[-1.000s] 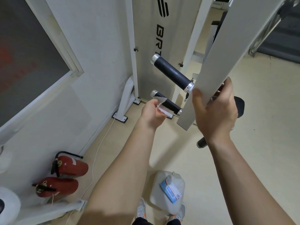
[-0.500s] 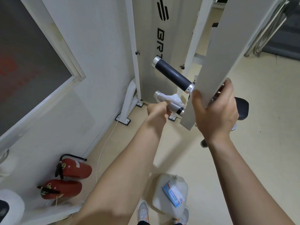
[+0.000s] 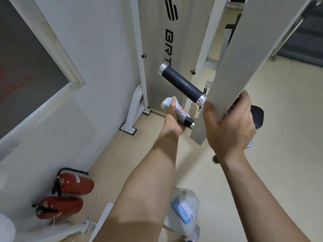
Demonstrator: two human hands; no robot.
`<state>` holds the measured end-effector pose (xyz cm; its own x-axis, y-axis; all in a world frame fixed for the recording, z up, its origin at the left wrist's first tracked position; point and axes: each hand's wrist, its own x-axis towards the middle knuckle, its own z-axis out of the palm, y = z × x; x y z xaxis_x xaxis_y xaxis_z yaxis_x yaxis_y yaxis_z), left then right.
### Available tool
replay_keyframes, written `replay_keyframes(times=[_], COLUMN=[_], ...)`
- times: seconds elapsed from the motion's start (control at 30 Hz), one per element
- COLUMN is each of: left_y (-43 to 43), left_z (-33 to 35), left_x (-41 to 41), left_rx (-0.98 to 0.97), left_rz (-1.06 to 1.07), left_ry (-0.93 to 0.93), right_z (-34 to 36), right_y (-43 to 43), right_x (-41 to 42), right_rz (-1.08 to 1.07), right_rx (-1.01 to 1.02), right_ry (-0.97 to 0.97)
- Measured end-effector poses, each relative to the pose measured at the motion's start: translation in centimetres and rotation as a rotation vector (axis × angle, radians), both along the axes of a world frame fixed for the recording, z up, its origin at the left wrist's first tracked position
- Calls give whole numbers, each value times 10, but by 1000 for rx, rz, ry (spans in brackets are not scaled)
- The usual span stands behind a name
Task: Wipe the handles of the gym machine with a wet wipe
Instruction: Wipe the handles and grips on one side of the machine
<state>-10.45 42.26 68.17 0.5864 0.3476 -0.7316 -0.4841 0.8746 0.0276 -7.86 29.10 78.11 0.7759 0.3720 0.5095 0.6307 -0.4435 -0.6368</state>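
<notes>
The left hand (image 3: pixel 172 118) is now curling the wet wipe (image 3: pixel 180 111) fully around the lower handle (image 3: pixel 188 122), starting its wipe, as the right hand (image 3: pixel 230 123) is gripping the machine arm (image 3: pixel 244 58).

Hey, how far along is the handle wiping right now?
Nothing looks finished yet. In hand: the left hand wraps the wet wipe round the lower handle while the right hand holds the white bar. Left, seemingly: the upper handle, bare, no wipe on it.
</notes>
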Motion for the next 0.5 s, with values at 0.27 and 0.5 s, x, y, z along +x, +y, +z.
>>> replay_keyframes(times=[0.27, 0.5], left_y=[3, 6], left_z=[-2, -12], left_x=[-11, -14], left_rx=[417, 414], left_rz=[-3, -13], left_ry=[25, -31], right_z=[-2, -2], right_y=[5, 4], right_x=[-4, -8], right_rz=[-56, -77], right_rx=[-13, -28], right_ry=[-41, -73])
